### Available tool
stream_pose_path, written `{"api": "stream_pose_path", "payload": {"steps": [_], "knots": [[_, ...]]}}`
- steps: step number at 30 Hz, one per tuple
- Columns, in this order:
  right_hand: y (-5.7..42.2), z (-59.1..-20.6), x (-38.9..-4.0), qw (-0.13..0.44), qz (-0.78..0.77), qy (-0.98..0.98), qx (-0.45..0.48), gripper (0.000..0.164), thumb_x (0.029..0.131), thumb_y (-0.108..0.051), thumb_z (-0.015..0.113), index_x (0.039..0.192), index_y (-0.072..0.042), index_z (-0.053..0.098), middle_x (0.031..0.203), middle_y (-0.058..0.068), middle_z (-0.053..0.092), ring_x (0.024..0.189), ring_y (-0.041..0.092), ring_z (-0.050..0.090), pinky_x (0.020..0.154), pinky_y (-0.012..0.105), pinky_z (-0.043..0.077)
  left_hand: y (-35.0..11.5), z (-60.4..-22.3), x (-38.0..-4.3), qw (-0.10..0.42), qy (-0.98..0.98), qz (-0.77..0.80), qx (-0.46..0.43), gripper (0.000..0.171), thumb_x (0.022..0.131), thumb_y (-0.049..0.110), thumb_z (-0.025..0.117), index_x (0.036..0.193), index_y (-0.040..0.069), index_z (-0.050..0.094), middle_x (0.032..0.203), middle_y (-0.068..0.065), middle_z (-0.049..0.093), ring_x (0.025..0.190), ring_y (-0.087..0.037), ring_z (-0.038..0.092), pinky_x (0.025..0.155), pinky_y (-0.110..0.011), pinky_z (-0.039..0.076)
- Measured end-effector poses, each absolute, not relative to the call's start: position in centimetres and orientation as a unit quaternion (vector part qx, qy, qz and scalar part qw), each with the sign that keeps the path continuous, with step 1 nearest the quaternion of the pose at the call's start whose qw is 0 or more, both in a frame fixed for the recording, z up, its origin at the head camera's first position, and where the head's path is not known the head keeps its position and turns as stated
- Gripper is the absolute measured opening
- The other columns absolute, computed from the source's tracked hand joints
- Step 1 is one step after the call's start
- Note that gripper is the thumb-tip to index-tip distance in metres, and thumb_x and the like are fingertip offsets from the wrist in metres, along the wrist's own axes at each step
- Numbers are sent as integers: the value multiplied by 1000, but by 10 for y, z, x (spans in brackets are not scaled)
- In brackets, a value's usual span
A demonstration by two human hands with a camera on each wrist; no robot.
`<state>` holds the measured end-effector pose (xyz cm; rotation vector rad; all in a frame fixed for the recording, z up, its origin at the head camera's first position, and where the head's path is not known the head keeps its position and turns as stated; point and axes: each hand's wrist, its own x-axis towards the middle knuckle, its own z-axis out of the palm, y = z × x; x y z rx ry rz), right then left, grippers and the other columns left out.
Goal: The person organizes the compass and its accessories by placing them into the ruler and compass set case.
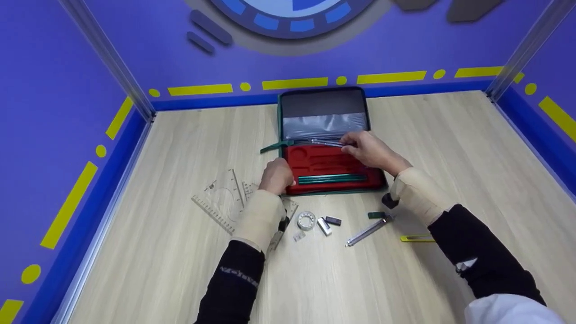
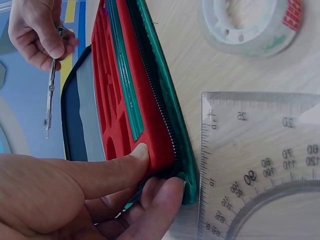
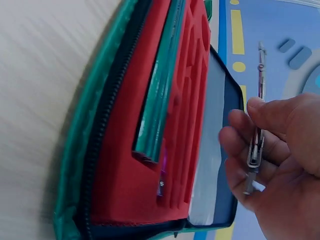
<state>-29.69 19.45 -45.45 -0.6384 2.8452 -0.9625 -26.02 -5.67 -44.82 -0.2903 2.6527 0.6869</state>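
Note:
A green zip case (image 1: pixel 381 183) lies open, its red moulded insert (image 2: pixel 154 122) facing up. My left hand (image 1: pixel 275 176) grips the case's front left corner, thumb on the insert and fingers below at the green edge. My right hand (image 1: pixel 371 152) pinches a slim silver drawing compass (image 3: pixel 261 80) by its middle. In the head view, the compass is over the back of the insert, near the lid's clear pocket (image 1: pixel 324 125). Shiny green rods, like pencils (image 1: pixel 333 178), lie together in the insert's front slot. Several other hollows show bare red.
Clear set squares (image 1: pixel 222 198) and a protractor (image 2: pixel 250 165) lie at the left. In front are a tape roll (image 1: pixel 306 221), an eraser (image 1: pixel 324 226), small dark blocks (image 1: pixel 333 221), a silver pen-like tool (image 1: pixel 366 232) and a yellow cutter (image 1: pixel 416 238). Blue walls (image 1: pixel 36 135) surround the table.

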Motion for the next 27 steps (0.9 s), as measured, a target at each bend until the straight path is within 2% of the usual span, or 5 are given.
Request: {"api": "stream_pose_path", "payload": {"steps": [9,17,27], "knots": [[194,-467,-302,16,-285,932,-223,16,96,-4,73,111,1,77,108,19,69,102,32,58,93,48,51,-56,-448,-261,195,948,230,-106,18,88,8,82,102,-1,74,107,-16,69,75,-22,56,56,-29,48],[195,-475,-304,17,-265,937,-226,16,96,-1,72,112,2,77,105,18,70,96,30,61,89,47,53,-57,-449,-260,204,944,239,-95,12,91,9,80,99,1,76,103,-14,72,66,-21,58,53,-28,48],[197,-477,-304,-1,-225,943,-243,16,95,3,70,110,3,77,108,19,74,100,33,66,91,49,54,-59,-449,-260,192,946,245,-93,13,89,9,81,97,1,75,103,-16,71,68,-22,59,53,-28,48]]}}
